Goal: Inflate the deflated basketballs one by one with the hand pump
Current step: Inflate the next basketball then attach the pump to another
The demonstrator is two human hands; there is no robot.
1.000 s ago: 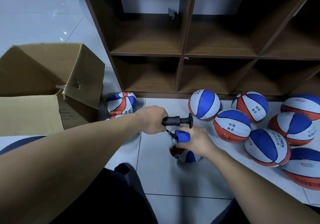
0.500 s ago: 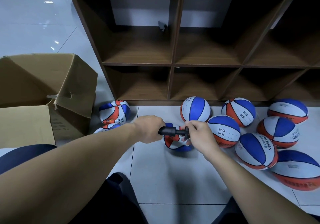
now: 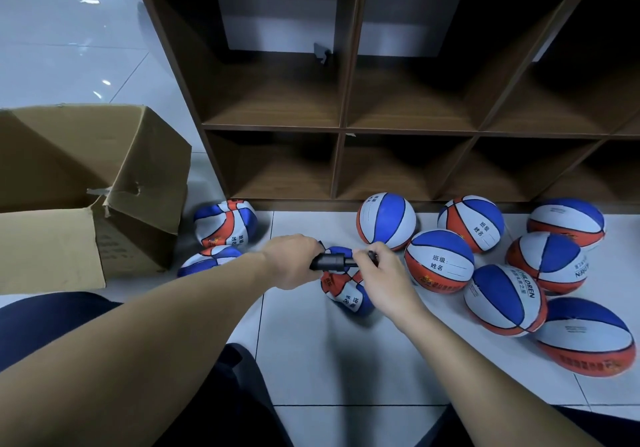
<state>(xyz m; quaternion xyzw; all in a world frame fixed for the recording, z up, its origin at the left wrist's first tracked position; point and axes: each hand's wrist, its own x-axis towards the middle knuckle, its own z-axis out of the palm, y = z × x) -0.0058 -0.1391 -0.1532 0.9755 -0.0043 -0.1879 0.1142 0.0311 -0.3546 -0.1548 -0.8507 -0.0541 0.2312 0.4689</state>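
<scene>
In the head view the hand pump lies with its long axis running left to right, level between the two hands and directly above the crumpled basketball on the white tiled floor. That ball sits just below and between both hands, slightly nearer the right. The left hand is wrapped around the pump's black barrel; the right hand is curled around the handle end, close in to the barrel, so the plunger looks nearly fully pressed in. I cannot see the needle or the ball's valve. Seven rounder basketballs cluster to the right, two flat ones to the left.
</scene>
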